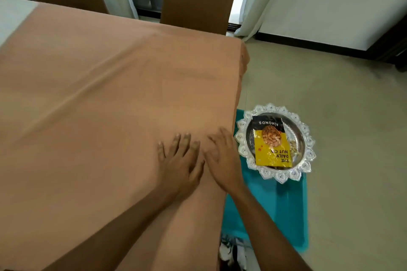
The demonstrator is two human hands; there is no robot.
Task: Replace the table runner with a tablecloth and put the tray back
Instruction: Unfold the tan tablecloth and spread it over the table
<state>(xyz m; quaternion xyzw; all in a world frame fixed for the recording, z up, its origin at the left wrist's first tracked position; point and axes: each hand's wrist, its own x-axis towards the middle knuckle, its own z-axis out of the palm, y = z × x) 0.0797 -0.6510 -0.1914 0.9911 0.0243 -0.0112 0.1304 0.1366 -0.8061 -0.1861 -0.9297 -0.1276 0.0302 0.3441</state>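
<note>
**Cloth on, tray still down**

Both our hands, left (178, 167) and right (221, 156), lie flat and empty on the cloth (99, 94) covering the desk. Tray (306, 138) sits on the teal runner (284, 211) on the floor. Rigid, light, ornate rim: we'd lift at opposite edges, level, so the almond pack (272, 143) stays put.

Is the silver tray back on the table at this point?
No. The silver tray, holding an almond packet, sits on a teal cloth off the table's right edge while both hands press the tablecloth.
</note>
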